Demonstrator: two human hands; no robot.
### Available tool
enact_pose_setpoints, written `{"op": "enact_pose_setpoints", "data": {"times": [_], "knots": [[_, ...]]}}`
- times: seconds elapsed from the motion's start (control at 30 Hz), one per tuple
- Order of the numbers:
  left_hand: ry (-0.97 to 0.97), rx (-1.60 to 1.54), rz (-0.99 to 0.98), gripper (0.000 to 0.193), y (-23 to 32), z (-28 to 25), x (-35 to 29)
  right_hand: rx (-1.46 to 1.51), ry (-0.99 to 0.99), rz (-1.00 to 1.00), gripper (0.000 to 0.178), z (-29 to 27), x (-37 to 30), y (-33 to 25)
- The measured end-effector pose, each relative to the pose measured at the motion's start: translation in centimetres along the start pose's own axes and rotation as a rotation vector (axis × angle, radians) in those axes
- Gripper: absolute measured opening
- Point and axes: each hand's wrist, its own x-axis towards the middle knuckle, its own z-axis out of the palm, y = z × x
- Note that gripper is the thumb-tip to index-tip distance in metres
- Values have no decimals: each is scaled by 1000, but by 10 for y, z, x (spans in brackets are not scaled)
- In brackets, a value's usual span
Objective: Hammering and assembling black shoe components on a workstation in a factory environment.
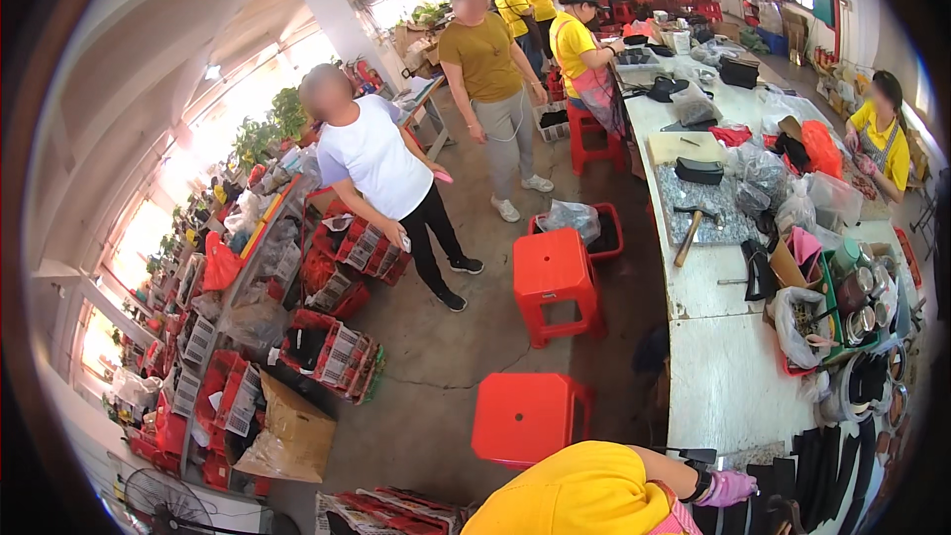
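At the lower edge, my left arm in a yellow short sleeve reaches right over the white worktable [708,376]. My left hand [728,488], in a pink glove with a dark band at the wrist, is low over the table beside black strips [812,476]. Its fingers look bent together; what they hold, if anything, is hidden. A dark-handled tool [693,455] lies just beyond the hand. My right hand is out of view.
Red stools [530,421] stand left of the table. A hammer [688,236] lies on a stone slab [728,203], near a green basket of jars [842,337]. Red crates [327,352] line the left. Two people [381,154] stand in the aisle; others in yellow work farther off.
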Motion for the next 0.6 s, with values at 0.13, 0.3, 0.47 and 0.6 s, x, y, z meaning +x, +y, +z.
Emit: {"op": "enact_pose_setpoints", "data": {"times": [0.13, 0.3, 0.47, 0.6], "knots": [[-7, -36, -30, 21, -5, 4, 1, -60, -25, 0, 51, 8, 5, -2], [33, 7, 63, 21, -12, 13, 6, -117, -42, 20, 51, 16, 6, 1], [35, 29, 63, 21, -12, 14, 7, -109, -43, -11, 52, 20, 11, 5], [0, -33, -11, 22, -11, 14, 6, -97, -39, -37, 52, 21, 14, 7]]}}
